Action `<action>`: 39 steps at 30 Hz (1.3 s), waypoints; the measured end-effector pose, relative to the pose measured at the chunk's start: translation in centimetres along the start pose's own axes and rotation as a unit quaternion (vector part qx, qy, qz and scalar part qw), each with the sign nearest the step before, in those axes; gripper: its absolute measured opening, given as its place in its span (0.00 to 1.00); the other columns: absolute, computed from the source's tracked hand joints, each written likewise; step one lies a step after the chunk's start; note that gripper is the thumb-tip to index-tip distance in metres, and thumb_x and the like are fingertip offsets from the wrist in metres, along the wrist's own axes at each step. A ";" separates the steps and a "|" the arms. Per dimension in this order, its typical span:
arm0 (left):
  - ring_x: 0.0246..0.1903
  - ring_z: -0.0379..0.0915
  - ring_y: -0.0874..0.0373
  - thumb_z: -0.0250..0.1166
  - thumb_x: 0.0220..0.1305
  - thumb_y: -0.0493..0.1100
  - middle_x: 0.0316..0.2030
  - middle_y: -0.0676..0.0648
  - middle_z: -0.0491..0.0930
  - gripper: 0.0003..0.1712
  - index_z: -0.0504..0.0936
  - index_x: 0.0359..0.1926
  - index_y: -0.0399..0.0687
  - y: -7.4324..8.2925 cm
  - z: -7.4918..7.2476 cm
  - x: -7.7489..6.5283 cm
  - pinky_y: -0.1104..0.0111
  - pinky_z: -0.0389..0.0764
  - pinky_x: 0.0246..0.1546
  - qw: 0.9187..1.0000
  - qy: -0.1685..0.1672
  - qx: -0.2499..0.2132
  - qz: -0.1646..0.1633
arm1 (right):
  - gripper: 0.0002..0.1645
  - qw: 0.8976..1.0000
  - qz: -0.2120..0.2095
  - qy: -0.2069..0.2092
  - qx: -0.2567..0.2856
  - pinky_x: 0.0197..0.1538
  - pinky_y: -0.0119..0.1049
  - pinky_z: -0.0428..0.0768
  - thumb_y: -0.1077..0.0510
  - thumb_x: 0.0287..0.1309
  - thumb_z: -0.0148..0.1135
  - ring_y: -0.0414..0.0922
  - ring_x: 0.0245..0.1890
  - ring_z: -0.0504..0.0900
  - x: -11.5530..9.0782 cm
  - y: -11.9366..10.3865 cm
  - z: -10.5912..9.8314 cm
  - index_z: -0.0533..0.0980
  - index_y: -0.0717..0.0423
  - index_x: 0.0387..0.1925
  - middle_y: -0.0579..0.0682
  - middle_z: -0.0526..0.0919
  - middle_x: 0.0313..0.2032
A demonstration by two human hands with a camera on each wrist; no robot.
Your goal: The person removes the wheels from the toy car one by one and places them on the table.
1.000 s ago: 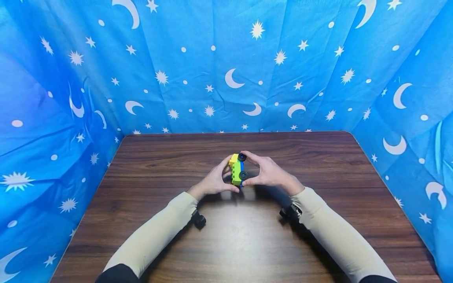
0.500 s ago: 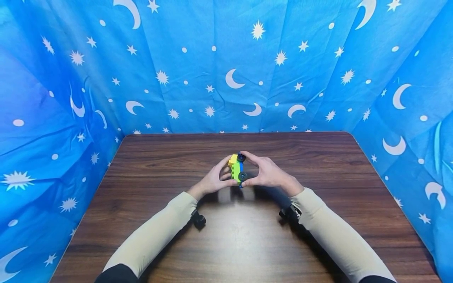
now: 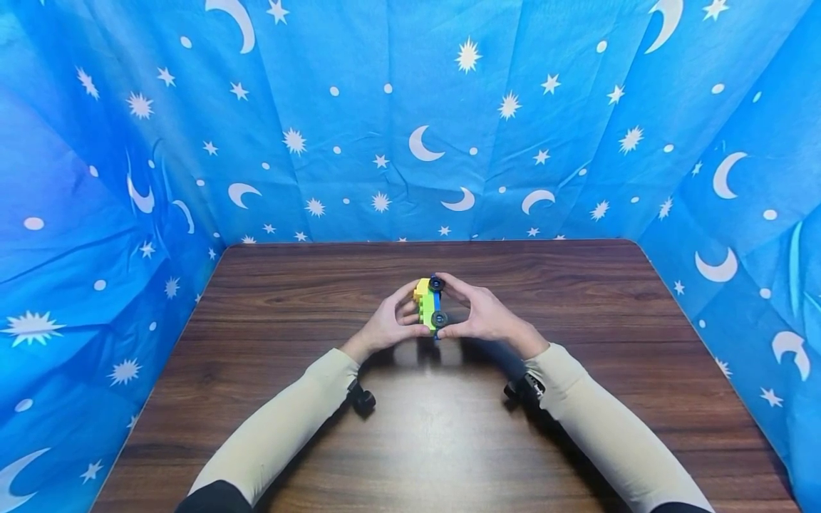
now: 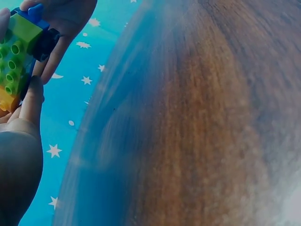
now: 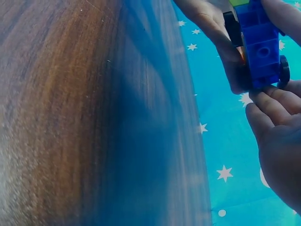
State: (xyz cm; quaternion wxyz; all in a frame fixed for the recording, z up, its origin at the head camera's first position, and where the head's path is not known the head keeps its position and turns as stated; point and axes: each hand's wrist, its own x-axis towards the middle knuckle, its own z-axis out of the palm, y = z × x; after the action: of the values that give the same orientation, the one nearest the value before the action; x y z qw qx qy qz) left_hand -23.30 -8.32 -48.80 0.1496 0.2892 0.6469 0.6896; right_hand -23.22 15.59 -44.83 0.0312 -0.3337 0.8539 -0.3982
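Observation:
A toy car (image 3: 428, 308) built of bricks is held up between both hands, above the middle of the table. Its studded green and yellow top faces left, and its blue base (image 5: 263, 52) with black wheels (image 3: 439, 318) faces right. My left hand (image 3: 385, 322) grips the car from the brick side, thumb near its lower end and fingers behind it. From the base side, my right hand (image 3: 487, 313) holds it by its two ends, between thumb and fingertips. In the left wrist view the green studs (image 4: 13, 63) and a blue hitch-like tab (image 4: 35, 13) show.
Under the hands lies a dark wood-grain table (image 3: 288, 285). Blue cloth (image 3: 359, 128) with white moons and stars hangs behind it and at both sides. Small black cameras (image 3: 363, 400) are strapped at the wrists.
The left thumb has moved up slightly against the car's lower end, and the car has turned slightly. Both arms stay almost in place.

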 end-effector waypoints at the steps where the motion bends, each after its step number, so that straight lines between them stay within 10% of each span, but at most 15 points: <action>1: 0.67 0.60 0.38 0.71 0.54 0.31 0.71 0.32 0.57 0.54 0.48 0.75 0.37 0.0 0.0 0.0 0.52 0.69 0.63 1.000 0.001 -0.003 0.002 | 0.64 1.000 0.001 0.001 0.006 0.66 0.52 0.69 0.42 0.40 0.79 0.51 0.65 0.72 0.0 0.0 0.0 0.54 0.46 0.75 0.58 0.70 0.66; 25: 0.64 0.67 0.42 0.69 0.59 0.35 0.70 0.31 0.57 0.54 0.43 0.76 0.42 0.0 -0.1 0.0 0.65 0.77 0.57 0.994 -0.038 -0.083 -0.053 | 0.63 0.999 0.017 0.006 -0.026 0.66 0.52 0.70 0.38 0.39 0.79 0.52 0.65 0.71 -0.2 0.4 0.4 0.57 0.49 0.73 0.58 0.70 0.66; 39: 0.47 0.77 0.57 0.58 0.64 0.30 0.57 0.32 0.71 0.38 0.55 0.72 0.43 1.1 1.4 0.7 0.68 0.82 0.48 0.982 0.061 -0.151 -0.097 | 0.66 0.998 0.002 0.029 -0.049 0.67 0.53 0.68 0.37 0.37 0.79 0.53 0.65 0.70 -0.3 0.5 0.8 0.56 0.50 0.74 0.58 0.71 0.65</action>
State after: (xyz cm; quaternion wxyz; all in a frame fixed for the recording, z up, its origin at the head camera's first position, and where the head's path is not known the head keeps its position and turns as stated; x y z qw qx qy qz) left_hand -22.89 -6.92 -47.59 0.2185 0.1566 0.5684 0.7776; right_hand -23.03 15.46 -45.79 -0.0091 -0.3216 0.8734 -0.3657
